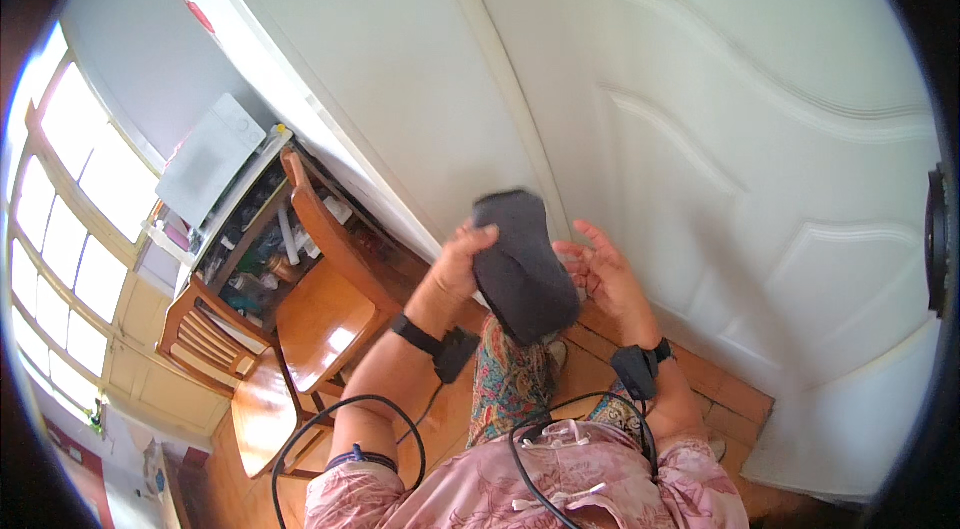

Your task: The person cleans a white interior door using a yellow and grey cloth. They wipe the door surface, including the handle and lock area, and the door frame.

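Note:
My left hand [459,259] grips the left edge of a dark grey padded item [525,266], thumb on top and the other fingers mostly hidden behind it. The item has a rounded, sole-like outline with a slight waist and a crease across its middle; I cannot tell exactly what it is. My right hand [604,274] is just to the right of it, fingers spread and holding nothing. Whether its fingertips touch the item's edge is unclear. A white panelled door [675,176] stands before me, beyond the hands.
Two wooden chairs [322,311] stand at left, beside a cluttered shelf unit [255,236] with a white appliance [210,157] on top. Black cables [349,400] loop from devices strapped to both wrists. Tiled floor [600,349] lies below.

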The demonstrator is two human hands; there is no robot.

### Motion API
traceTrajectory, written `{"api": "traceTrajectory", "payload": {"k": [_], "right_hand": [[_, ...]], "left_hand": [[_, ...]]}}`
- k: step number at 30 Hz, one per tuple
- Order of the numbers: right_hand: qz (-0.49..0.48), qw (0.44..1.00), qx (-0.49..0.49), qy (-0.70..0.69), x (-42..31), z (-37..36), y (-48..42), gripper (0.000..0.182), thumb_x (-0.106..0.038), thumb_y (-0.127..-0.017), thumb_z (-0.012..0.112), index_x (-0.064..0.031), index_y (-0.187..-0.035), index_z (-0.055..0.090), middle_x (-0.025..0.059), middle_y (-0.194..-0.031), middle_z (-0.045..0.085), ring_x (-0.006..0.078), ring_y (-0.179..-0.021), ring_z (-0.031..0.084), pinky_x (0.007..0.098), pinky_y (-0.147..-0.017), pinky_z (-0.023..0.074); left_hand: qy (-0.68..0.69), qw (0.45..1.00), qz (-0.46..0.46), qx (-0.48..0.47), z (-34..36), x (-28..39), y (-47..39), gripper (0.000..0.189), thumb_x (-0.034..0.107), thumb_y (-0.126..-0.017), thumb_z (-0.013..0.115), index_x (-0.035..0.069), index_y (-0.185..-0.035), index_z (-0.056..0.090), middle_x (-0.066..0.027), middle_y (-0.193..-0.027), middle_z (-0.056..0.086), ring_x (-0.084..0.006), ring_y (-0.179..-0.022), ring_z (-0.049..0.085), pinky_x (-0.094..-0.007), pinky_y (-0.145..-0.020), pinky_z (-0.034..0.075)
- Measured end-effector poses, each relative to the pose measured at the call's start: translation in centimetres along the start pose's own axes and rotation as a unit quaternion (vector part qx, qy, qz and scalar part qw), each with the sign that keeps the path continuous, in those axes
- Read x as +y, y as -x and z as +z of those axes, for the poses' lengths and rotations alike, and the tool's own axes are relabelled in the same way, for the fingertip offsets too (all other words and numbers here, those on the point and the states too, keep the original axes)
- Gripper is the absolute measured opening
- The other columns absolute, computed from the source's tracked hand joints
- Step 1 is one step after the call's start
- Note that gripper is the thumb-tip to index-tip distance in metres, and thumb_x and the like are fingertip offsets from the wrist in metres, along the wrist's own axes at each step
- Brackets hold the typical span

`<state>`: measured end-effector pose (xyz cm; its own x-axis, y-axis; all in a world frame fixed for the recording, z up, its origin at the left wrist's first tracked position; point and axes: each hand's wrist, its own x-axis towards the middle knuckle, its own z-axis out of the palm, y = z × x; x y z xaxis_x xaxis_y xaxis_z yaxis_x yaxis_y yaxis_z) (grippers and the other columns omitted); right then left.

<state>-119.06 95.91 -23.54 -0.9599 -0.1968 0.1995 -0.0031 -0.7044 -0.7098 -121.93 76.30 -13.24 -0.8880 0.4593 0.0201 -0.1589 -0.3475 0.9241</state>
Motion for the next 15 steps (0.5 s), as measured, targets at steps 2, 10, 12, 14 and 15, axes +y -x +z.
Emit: {"api": "traceTrajectory", "payload": {"k": [2, 10, 12, 14, 15], "right_hand": [[-0.052, 0.995, -0.062, 0.051, -0.1, 1.0, 0.1, 0.046, -0.018, -0.081, 0.057, -0.0080, -0.122, 0.039, 0.0042, -0.107, 0.054, 0.0176, -0.097, 0.050, 0.0293, -0.083, 0.0396], [-0.076, 0.984, -0.092, 0.131, 0.0, 1.4, -2.1, 0.021, -0.005, -0.077, 0.054, -0.0027, -0.098, 0.054, 0.0005, -0.088, 0.057, 0.0083, -0.083, 0.051, 0.0231, -0.072, 0.0435], [-0.120, 0.973, -0.026, 0.197, -1.0, 2.4, -1.0, 0.017, -0.003, -0.075, 0.053, -0.0034, -0.092, 0.054, -0.0004, -0.083, 0.055, 0.0076, -0.077, 0.052, 0.0216, -0.068, 0.0431], [-0.192, 0.932, 0.001, 0.308, -2.1, 3.1, -0.4, 0.019, -0.002, -0.071, 0.058, -0.0041, -0.090, 0.055, 0.0009, -0.081, 0.055, 0.0095, -0.074, 0.053, 0.0211, -0.066, 0.0423], [-0.253, 0.892, 0.000, 0.374, -2.6, 3.5, -0.4, 0.019, 0.000, -0.070, 0.058, -0.0042, -0.089, 0.055, 0.0019, -0.081, 0.055, 0.0107, -0.073, 0.053, 0.0215, -0.066, 0.0423]], "left_hand": [[-0.011, 0.997, 0.008, -0.079, 1.3, 3.8, -0.1, 0.042, 0.016, -0.076, 0.056, -0.005, -0.111, 0.047, -0.0150, -0.102, 0.057, -0.0247, -0.089, 0.057, -0.0347, -0.079, 0.047], [-0.303, 0.841, 0.064, -0.445, 3.8, 3.8, 0.3, 0.057, 0.028, -0.075, 0.065, -0.004, -0.117, 0.043, -0.0145, -0.112, 0.053, -0.0240, -0.103, 0.051, -0.0351, -0.093, 0.035], [-0.288, 0.836, 0.060, -0.464, 3.1, 3.2, -0.4, 0.060, 0.033, -0.075, 0.064, -0.003, -0.118, 0.043, -0.0151, -0.116, 0.050, -0.0246, -0.105, 0.049, -0.0361, -0.094, 0.033], [-0.324, 0.910, 0.083, -0.244, 3.6, 2.0, -0.4, 0.059, 0.038, -0.076, 0.062, -0.003, -0.116, 0.046, -0.0148, -0.111, 0.053, -0.0247, -0.104, 0.050, -0.0361, -0.091, 0.036], [-0.340, 0.928, 0.091, -0.126, 4.0, 1.7, -0.1, 0.059, 0.040, -0.076, 0.061, -0.002, -0.115, 0.048, -0.0147, -0.109, 0.054, -0.0247, -0.103, 0.050, -0.0361, -0.090, 0.037]]}}
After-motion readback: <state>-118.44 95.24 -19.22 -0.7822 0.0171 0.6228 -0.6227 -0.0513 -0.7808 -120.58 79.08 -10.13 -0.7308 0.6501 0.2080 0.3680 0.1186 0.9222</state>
